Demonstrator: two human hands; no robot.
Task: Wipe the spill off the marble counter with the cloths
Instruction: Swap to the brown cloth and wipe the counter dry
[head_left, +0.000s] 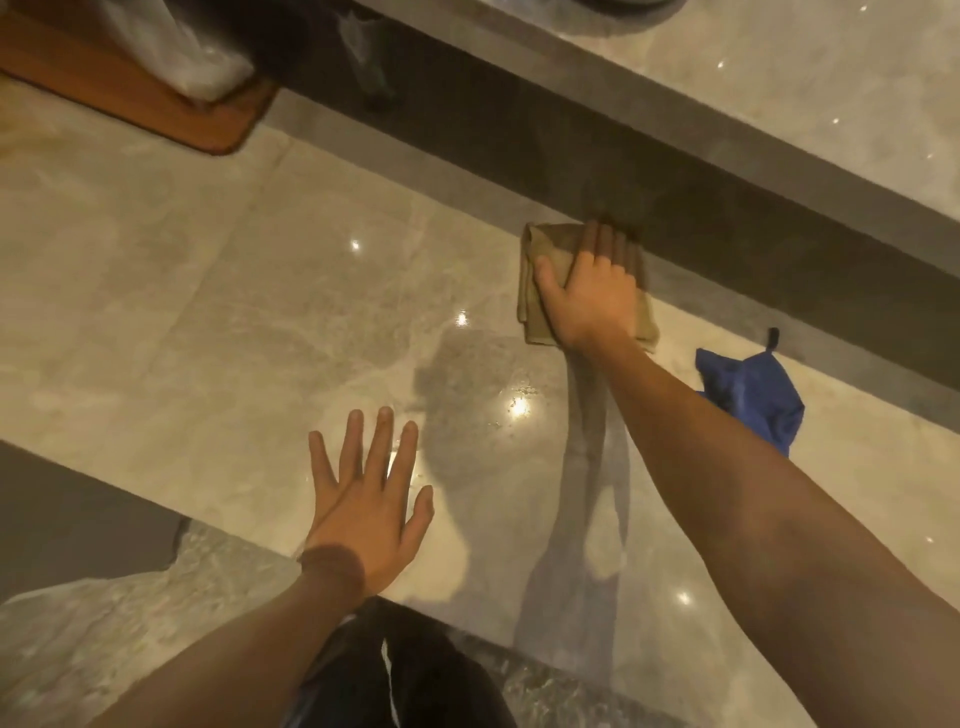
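Note:
My right hand (592, 296) lies flat on a folded tan cloth (535, 306), pressing it onto the beige marble counter (208, 312) right against the dark back ledge (571, 156). Small wet droplets (514, 405) glint on the marble just in front of that cloth, near a light reflection. A crumpled blue cloth (753, 395) with a dark loop lies to the right, partly behind my right forearm. My left hand (369, 499) rests palm-down with fingers spread on the counter near its front edge, holding nothing.
A wooden board (130, 88) with a clear plastic bag (176, 52) on it sits at the far left. A raised marble shelf (779, 78) runs above the dark ledge. The counter's front edge (234, 540) crosses the lower left.

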